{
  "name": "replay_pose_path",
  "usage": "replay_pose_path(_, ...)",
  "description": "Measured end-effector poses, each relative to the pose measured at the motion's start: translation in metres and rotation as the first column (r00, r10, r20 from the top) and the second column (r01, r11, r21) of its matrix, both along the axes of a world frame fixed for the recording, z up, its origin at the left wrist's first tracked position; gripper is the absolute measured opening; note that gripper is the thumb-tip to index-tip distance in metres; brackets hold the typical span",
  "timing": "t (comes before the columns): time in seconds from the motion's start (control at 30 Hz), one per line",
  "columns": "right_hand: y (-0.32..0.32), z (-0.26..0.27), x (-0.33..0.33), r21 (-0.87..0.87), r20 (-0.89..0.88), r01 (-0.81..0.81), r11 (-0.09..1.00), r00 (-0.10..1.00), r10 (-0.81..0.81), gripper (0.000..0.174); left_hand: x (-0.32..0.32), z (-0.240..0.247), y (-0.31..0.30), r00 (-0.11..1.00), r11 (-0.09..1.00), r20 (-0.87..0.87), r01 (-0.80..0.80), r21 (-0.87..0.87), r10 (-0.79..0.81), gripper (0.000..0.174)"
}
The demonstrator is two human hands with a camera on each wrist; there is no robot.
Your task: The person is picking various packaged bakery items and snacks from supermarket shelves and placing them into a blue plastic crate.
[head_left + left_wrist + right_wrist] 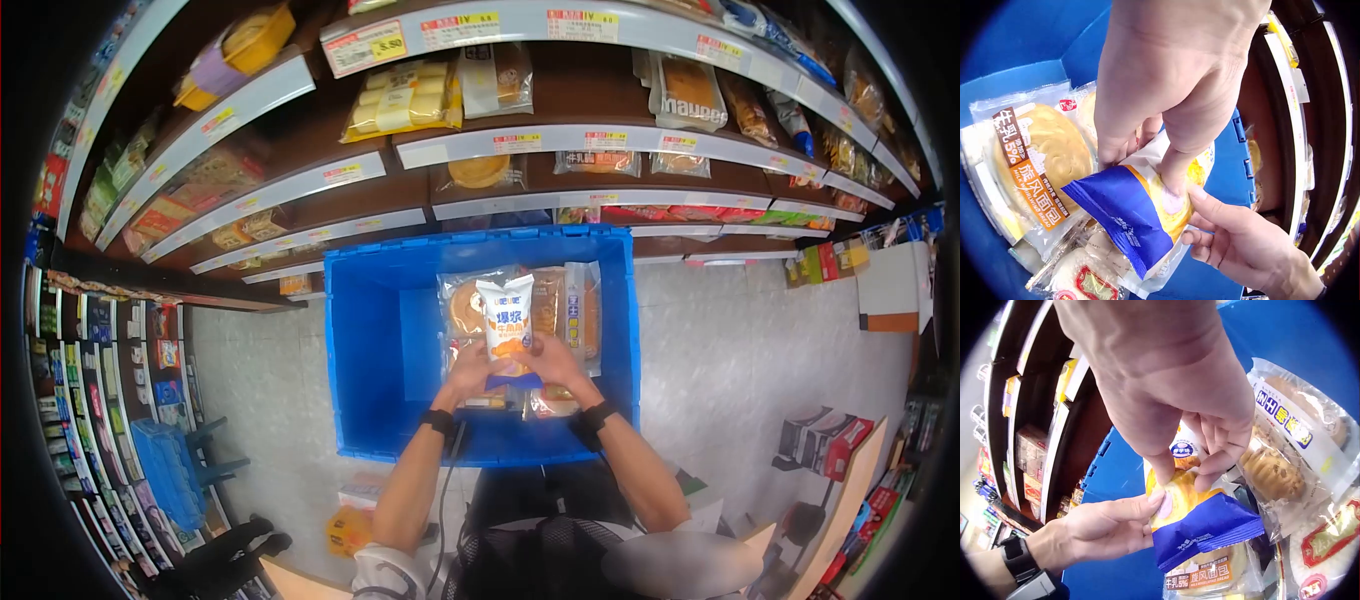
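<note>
Both hands hold one white, orange and blue snack bag over a blue plastic crate. The left hand grips its left side, thumb on the printed front. On the opposite side the right hand pinches the bag between thumb and fingers. The bag's blue crimped end points toward the person. Beneath it in the crate lie packs of bread, among them a round milk whirlwind bread in clear wrap. A long clear pack with blue lettering lies on the right, by a brown loaf pack.
Shelves of packaged bread with price tags stand right behind the crate. More stocked shelving runs along the left, with a blue stool before it. Boxes stand at the right on the grey tiled floor.
</note>
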State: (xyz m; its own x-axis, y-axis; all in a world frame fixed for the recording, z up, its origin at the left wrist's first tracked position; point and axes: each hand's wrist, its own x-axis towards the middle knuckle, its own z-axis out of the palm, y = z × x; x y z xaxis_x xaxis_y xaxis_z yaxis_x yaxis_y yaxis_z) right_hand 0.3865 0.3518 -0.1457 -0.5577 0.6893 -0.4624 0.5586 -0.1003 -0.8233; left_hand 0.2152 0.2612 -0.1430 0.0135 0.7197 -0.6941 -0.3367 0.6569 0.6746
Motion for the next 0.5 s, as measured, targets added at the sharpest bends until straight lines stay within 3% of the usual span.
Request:
replay_pose_path(0.07, 0.003, 0.0, -0.002, -0.018, 0.089, 0.017, 1.0, 0.996, -0.016, 0.042, 0.0, -0.006, 0.006, 0.997, 0.997, -0.076, -0.003, 0.081, 0.009, 0.054)
replay_pose_path(0.1, 0.004, -0.004, -0.001, -0.017, 0.059, 0.049, 0.999, 0.997, -0.048, 0.044, 0.002, -0.005, 0.009, 0.998, 0.999, -0.03, -0.05, -0.004, 0.05, 0.055)
replay_pose_path(0.23, 0.008, -0.019, -0.002, -0.026, 0.104, 0.05, 0.998, 0.993, -0.047, 0.051, 0.001, -0.019, 0.017, 0.996, 0.999, -0.071, -0.046, 0.021, 0.048, 0.056)
replay_pose_path(0.3, 0.005, -0.024, -0.001, -0.005, 0.15, 0.055, 0.998, 0.987, -0.053, 0.052, 0.0, -0.029, 0.022, 0.998, 0.993, -0.05, -0.038, 0.112, 0.044, 0.057)
replay_pose_path(0.5, 0.002, -0.04, 0.001, 0.042, 0.167, 0.082, 0.996, 0.982, -0.088, 0.049, 0.006, -0.033, 0.03, 0.997, 0.992, -0.016, -0.076, 0.097, 0.078, 0.057)
